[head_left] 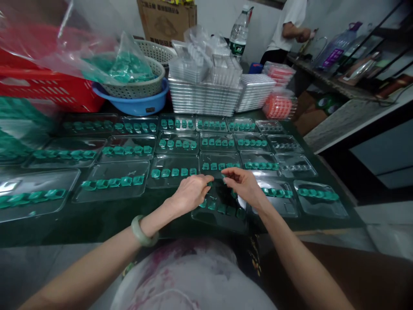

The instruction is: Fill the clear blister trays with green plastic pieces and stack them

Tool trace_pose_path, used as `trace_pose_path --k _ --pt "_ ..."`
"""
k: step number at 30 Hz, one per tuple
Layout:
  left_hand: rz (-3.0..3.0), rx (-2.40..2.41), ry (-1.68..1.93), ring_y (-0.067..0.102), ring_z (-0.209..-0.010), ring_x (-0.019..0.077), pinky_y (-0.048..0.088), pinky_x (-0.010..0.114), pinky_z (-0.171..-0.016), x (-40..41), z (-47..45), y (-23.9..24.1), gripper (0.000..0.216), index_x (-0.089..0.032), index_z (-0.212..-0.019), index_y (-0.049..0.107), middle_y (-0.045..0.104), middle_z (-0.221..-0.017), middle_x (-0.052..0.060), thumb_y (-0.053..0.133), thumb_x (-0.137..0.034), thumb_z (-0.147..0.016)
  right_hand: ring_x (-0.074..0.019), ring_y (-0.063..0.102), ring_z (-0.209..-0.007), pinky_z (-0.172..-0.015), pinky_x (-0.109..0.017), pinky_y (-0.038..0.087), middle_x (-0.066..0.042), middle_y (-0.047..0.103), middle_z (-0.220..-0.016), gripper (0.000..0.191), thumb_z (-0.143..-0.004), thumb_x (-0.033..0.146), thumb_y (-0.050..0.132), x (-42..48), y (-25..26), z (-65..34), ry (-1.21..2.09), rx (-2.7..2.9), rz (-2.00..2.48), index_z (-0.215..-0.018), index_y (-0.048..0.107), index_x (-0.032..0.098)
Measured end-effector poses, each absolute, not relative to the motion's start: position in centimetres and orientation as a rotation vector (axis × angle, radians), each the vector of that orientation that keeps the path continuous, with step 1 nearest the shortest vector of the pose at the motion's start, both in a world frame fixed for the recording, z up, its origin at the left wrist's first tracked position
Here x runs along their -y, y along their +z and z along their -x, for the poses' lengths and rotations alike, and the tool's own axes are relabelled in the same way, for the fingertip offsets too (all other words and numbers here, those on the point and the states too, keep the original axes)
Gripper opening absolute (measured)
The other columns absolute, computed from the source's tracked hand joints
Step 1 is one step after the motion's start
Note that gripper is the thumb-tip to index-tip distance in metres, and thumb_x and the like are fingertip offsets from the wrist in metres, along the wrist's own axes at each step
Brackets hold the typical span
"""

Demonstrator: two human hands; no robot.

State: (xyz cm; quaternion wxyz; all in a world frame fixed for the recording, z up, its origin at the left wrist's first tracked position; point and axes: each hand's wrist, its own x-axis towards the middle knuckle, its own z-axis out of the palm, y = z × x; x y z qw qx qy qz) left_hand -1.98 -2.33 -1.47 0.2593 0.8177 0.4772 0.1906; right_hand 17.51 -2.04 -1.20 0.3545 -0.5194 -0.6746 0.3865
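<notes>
ideally, work the pieces (212, 206) with the fingertips only, one at a time, above the near tray (222, 223). hold both wrists clear of the row below; a low wrist could knock it out of line. do not lean on the bench (112, 224), since a bump would probably shift the light trays. apply a gentle pinch; a hard squeeze may make a smooth piece slip.

left hand (192, 191): thumb and forefinger closed together, other fingers curled in. green shows at the tips, so a piece appears to be pinched there.

right hand (241, 183): thumb and forefinger nearly meeting, other fingers loosely bent. whether a piece is gripped between them cannot be told.

the hands face each other, fingertips just apart. location of the pieces: one row on the near tray, below the hands; further rows on trays left, right and far.
</notes>
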Motion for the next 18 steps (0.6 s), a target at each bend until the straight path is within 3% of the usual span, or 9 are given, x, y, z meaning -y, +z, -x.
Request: trace_pose_path --k 4,10,13,18 --pt "-2.339 -1.382 0.351 0.058 -0.069 0.0224 0.038 0.029 -0.06 2.3 1.3 -1.4 0.021 -0.022 -0.091 0.061 0.059 -0.078 0.008 0.046 -0.017 -0.078 -0.0094 0.05 -0.055 -0.044 -0.019 0.037 0.001 0.054 -0.064 0.028 -0.077 0.035 0.055 3.1 0.4 -19.4 1.187 1.504 1.353 -0.098 0.061 0.017" --pt "-2.234 -1.377 0.487 0.055 -0.067 0.0208 0.033 0.027 -0.059 1.5 0.9 -1.3 0.008 -0.019 -0.079 0.058 0.057 -0.074 0.007 0.052 -0.022 -0.077 -0.0101 0.05 -0.055 -0.037 -0.019 0.032 -0.002 0.055 -0.075 0.025 -0.081 0.042 0.047 5.1 0.8 -20.9 1.4 1.365 1.317 -0.085 0.054 0.018" --pt "-2.122 -1.305 0.588 0.053 -0.062 0.0183 0.033 0.026 -0.056 1.3 1.1 -0.8 0.012 -0.019 -0.078 0.059 0.056 -0.066 0.005 0.052 -0.028 -0.078 -0.0099 0.049 -0.054 -0.047 -0.021 0.037 0.001 0.054 -0.067 0.018 -0.079 0.036 0.053 5.7 0.0 -20.5 1.046 1.689 1.534 -0.083 0.053 0.019" --pt "-1.361 -0.988 0.588 0.038 -0.042 0.0081 0.025 0.02 -0.041 1.6 1.8 0.4 0.024 -0.016 -0.074 0.058 0.051 -0.057 0.0 0.054 -0.04 -0.077 -0.0174 0.057 -0.079 -0.066 -0.026 0.039 -0.005 0.06 -0.091 0.02 -0.077 0.02 0.056 6.0 -0.6 -19.3 0.366 2.273 1.786 -0.097 0.054 0.019"
